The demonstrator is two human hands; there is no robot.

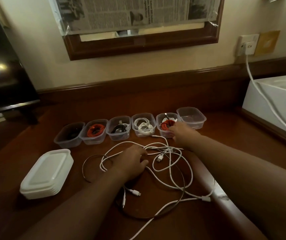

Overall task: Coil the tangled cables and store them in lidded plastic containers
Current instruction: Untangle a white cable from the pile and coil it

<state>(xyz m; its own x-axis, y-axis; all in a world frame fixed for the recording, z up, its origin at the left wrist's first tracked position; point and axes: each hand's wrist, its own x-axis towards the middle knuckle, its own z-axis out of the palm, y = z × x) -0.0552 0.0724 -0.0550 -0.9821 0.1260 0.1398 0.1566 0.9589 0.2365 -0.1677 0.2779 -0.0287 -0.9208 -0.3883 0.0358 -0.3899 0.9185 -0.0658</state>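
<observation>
Six clear plastic containers stand in a row on the wooden desk. Five hold coiled cables: black (69, 134), orange (95, 130), black with white (118, 129), white (144, 126), and orange with white (166, 124). The sixth container (191, 117), at the right end, holds nothing. In front of the row lies a tangle of white cables (171, 170) with a thin dark cable (85, 170) looped through it. My left hand (131, 161) lies on the tangle, its fingers curled round a white strand. My right hand (182, 134) reaches over the fifth container's near rim, fingertips touching the orange coil.
A stack of white lids (47, 174) sits at the front left. A dark TV screen (3, 66) stands at the far left. A white box (274, 101) is at the right, with a white charger cable (260, 94) running to a wall socket (248, 45). The desk's front edge (225, 205) is close by.
</observation>
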